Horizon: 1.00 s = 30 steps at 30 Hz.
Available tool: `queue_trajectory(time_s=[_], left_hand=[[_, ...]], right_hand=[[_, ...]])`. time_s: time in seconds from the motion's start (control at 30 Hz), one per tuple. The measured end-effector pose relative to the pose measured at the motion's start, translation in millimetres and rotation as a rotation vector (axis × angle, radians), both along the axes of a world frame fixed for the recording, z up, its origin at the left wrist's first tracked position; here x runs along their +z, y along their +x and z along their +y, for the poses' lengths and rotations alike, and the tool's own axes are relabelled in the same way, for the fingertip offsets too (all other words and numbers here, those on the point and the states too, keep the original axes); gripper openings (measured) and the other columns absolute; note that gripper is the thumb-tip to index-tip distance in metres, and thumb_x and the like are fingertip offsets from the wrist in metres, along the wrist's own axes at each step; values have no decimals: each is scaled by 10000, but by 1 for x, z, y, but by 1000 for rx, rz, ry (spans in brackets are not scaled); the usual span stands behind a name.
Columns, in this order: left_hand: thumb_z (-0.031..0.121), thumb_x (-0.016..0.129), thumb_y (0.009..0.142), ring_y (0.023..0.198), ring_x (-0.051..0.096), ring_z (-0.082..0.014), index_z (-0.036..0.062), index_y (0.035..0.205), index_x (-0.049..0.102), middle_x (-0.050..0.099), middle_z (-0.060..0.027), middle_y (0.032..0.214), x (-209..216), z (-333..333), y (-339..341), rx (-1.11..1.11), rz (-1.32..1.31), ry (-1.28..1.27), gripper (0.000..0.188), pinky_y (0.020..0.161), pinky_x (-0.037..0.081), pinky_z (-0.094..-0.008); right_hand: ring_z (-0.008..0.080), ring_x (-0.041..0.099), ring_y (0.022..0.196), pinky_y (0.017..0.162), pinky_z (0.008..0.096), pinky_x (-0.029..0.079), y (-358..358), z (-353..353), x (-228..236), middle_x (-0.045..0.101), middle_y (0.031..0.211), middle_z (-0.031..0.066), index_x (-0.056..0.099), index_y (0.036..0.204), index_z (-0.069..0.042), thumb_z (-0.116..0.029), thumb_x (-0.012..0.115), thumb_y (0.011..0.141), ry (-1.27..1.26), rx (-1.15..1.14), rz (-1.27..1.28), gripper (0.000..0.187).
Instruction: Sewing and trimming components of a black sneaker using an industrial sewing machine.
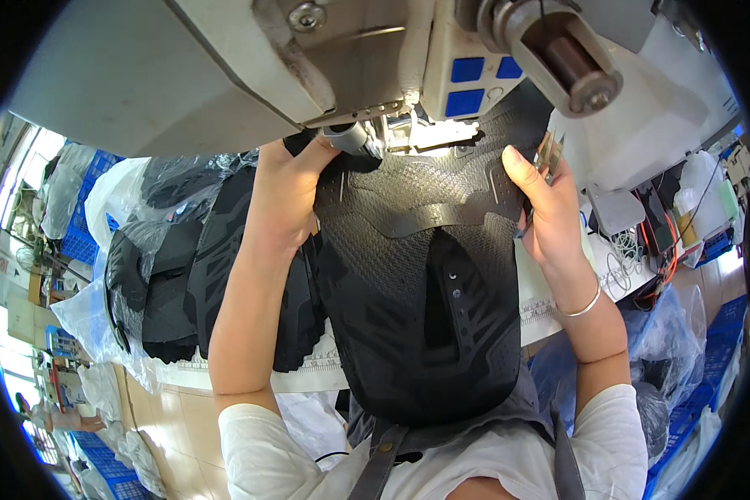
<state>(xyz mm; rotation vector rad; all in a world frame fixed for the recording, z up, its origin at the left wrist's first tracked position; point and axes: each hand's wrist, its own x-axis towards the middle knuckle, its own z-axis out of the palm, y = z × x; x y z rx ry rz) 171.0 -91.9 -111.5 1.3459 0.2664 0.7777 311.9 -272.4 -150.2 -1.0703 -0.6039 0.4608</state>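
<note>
A black textured shoe upper (408,333) lies flat under the head of a sewing machine (342,50), its lower end hanging toward my lap. My left hand (292,192) pinches the upper's left side, with the thumb close to the machine's metal presser area (371,142). On the other side my right hand (550,200) grips the upper's right edge, thumb on top. A small metal tool (550,154), perhaps thread snips, is tucked among the right fingers. The machine's lamp lights the stitching spot, but the needle tip cannot be made out.
Several more black uppers (175,292) are piled on the table at my left, partly under clear plastic. A brown thread spool (562,62) sits on the machine's upper right. Cables (633,250) lie at the right, beyond a ruler-marked table edge (537,312). Blue crates (708,358) stand lower right.
</note>
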Motion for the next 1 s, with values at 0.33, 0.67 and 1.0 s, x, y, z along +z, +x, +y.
queue_trajectory(time_s=[0.33,0.67,1.0], left_hand=[[155,469,841,785,573,-111,-9,949,594,614,-54,884,5,24,10,70,273,142,233,706,446,-238],[206,477,862,442,428,-55,22,765,529,536,-40,642,-15,-6,-56,326,150,327,215,380,295,-179],[86,533,811,594,558,-108,-40,793,563,579,-66,654,-40,-65,-88,-312,116,413,131,526,438,-203]], right_hand=[[48,447,401,340,174,316,-8,-5,-4,550,661,10,512,941,-16,-205,641,804,-12,17,9,267],[78,413,340,336,201,277,-25,-24,-7,459,439,23,512,640,-43,-205,583,849,-69,61,46,274],[71,448,366,339,173,301,-48,-33,-5,616,618,134,569,772,23,-256,504,890,-134,198,22,309]])
